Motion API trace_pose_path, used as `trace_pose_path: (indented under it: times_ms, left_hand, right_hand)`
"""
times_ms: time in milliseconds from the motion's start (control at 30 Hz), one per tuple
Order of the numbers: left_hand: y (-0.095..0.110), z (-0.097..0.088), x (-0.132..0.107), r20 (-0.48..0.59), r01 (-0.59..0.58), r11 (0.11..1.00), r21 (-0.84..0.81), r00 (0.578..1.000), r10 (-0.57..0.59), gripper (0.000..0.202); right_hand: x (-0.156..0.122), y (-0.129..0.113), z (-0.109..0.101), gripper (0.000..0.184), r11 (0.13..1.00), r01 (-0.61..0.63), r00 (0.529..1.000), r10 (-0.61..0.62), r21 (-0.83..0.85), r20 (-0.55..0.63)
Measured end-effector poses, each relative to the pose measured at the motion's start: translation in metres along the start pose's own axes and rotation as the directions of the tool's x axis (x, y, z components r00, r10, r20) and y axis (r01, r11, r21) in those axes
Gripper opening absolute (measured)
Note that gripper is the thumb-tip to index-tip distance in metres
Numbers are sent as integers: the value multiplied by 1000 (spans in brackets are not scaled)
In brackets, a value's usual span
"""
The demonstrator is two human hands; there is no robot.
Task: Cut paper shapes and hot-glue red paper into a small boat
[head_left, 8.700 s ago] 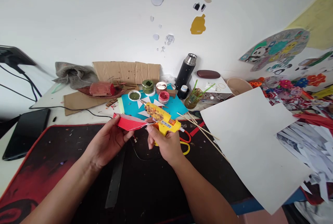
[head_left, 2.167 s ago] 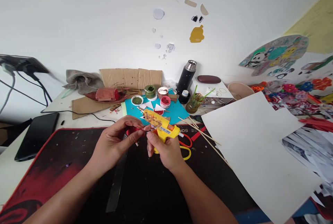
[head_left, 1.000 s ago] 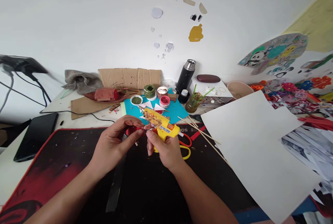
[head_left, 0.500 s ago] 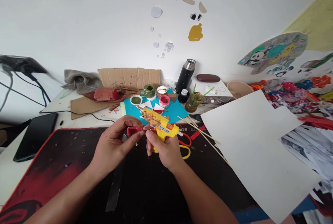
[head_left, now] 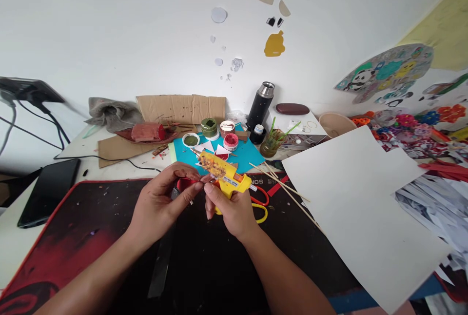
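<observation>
My right hand (head_left: 229,210) grips a yellow glue gun (head_left: 224,177), its nozzle pointing up and left. My left hand (head_left: 161,205) is closed round a folded red paper piece (head_left: 184,184), pinching it between thumb and fingers close to the gun's nozzle. Most of the red paper is hidden inside the fingers. Both hands hover over a black and red desk mat (head_left: 84,222). Red and yellow scissors (head_left: 260,204) lie on the mat just right of my right hand.
A large white sheet (head_left: 358,207) covers the right side, thin wooden sticks (head_left: 281,186) beside it. Behind lie a blue sheet (head_left: 241,151) with paint pots (head_left: 230,140), a black flask (head_left: 260,104), cardboard (head_left: 181,108), and a black tablet (head_left: 47,190) at left. A metal ruler (head_left: 163,261) rests on the mat.
The red pleated paper, held spread out earlier, is now squeezed together inside my left hand. Over the last second the hands hardly move.
</observation>
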State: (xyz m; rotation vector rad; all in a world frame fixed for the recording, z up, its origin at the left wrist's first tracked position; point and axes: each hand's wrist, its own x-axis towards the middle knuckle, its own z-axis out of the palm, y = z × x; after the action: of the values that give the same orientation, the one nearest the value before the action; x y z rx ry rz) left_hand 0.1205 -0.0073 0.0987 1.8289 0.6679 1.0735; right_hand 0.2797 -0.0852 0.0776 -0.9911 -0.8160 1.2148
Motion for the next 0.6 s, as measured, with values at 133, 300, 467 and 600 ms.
trace_pose_path:
  times_ms: [133, 300, 467, 600]
  left_hand:
    - [0, 1, 0, -11, 21, 1000, -11, 1000, -21, 4]
    - [0, 1, 1, -12, 47, 999, -11, 999, -47, 5]
    - [2, 1, 0, -11, 74, 997, -29, 997, -74, 10]
    - [2, 1, -1, -10, 108, 993, -52, 994, -109, 16]
  right_hand:
    - [-1, -2, 0, 46, 1000, 5, 1000, -5, -18, 0]
    - [-1, -1, 1, 48, 999, 5, 1000, -5, -33, -4]
    - [-1, 0, 0, 49, 1000, 2, 1000, -2, -22, -4]
    - [-1, 0, -1, 50, 1000, 0, 1000, 0, -19, -4]
